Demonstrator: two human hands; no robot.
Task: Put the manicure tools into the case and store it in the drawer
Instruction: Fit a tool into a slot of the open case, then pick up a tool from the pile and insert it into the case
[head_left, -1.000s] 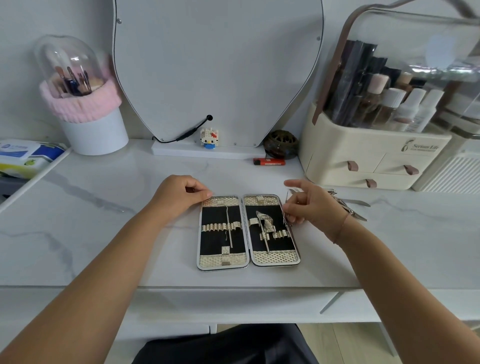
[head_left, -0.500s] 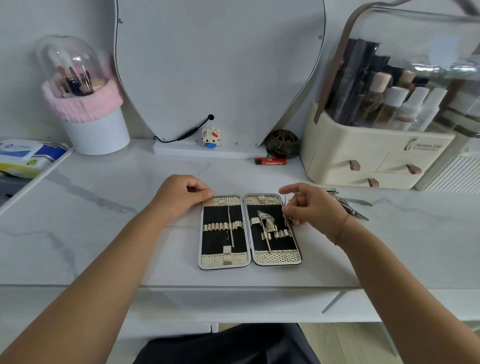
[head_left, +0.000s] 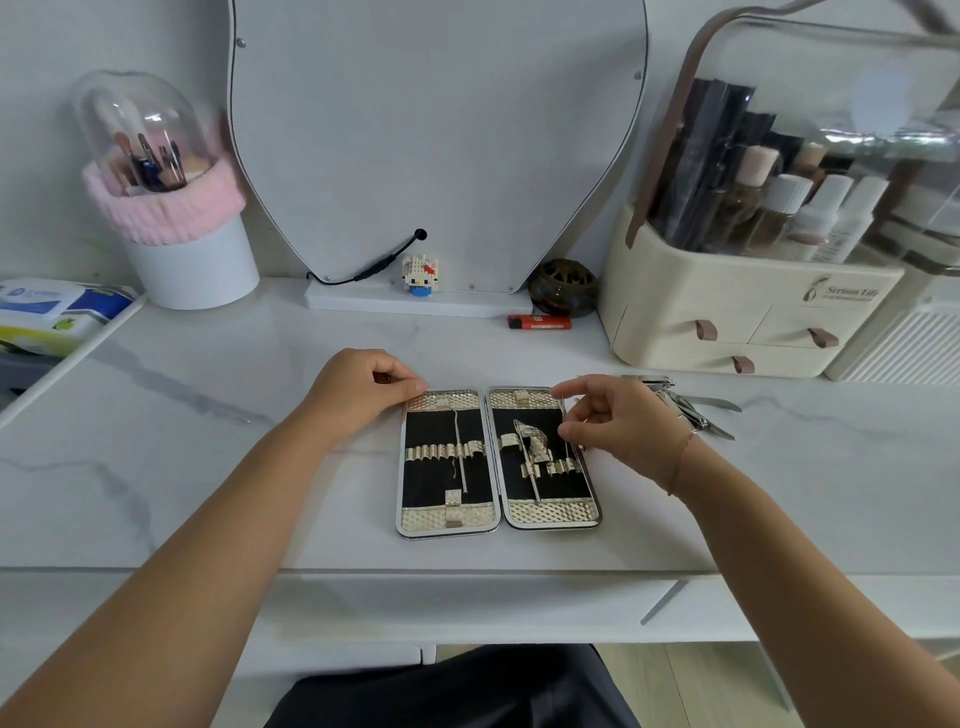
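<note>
Steel pick (head_left: 564, 413) almost in
My right hand (head_left: 618, 423), pinching it, just edged over the case (head_left: 447, 512) loops; left hand (head_left: 358, 389) pinches the corner, clippers (head_left: 691, 408) next.

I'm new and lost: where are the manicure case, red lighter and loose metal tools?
manicure case (head_left: 423, 488), head view, black lining of its left half.
red lighter (head_left: 540, 322), head view, middle of its body.
loose metal tools (head_left: 685, 408), head view, clipper in the pile.
</note>
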